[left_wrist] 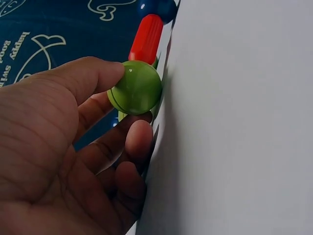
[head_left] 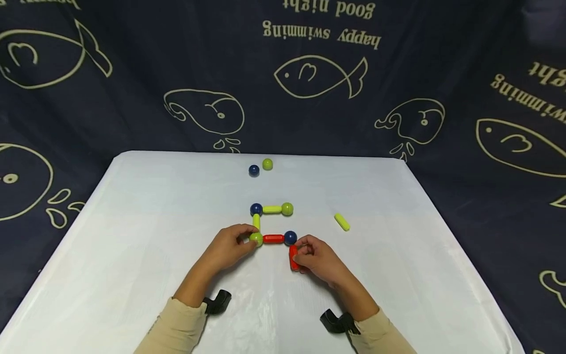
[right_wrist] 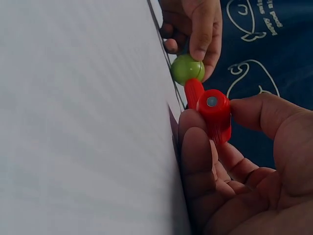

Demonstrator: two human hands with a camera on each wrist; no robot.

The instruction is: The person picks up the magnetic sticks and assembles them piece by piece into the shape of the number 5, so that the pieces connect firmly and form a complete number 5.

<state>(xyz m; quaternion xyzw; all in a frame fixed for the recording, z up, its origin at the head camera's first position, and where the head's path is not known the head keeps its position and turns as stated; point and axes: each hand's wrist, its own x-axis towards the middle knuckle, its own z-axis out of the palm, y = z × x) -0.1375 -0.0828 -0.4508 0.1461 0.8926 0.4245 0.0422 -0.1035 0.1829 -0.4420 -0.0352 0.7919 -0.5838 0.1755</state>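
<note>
My left hand (head_left: pixel 227 247) pinches a green ball (left_wrist: pixel 136 88) between thumb and fingers, at the near left corner of a joined shape of magnetic balls and rods. From that ball a red rod (head_left: pixel 273 239) runs right to a dark blue ball (head_left: pixel 290 238). A yellow-green rod (head_left: pixel 256 222) leads away from it to another blue ball (head_left: pixel 256 209). My right hand (head_left: pixel 323 260) grips a second red rod (right_wrist: pixel 217 117), its round metal end facing the right wrist camera. The rod's far end is right at the near side of the dark blue ball.
Another yellow-green rod (head_left: pixel 271 209) joins the far blue ball to a green ball (head_left: pixel 287 209). One loose yellow-green rod (head_left: pixel 342 221) lies to the right. A loose blue ball (head_left: pixel 254 170) and green ball (head_left: pixel 267 164) sit near the far edge of the white table (head_left: pixel 177 187).
</note>
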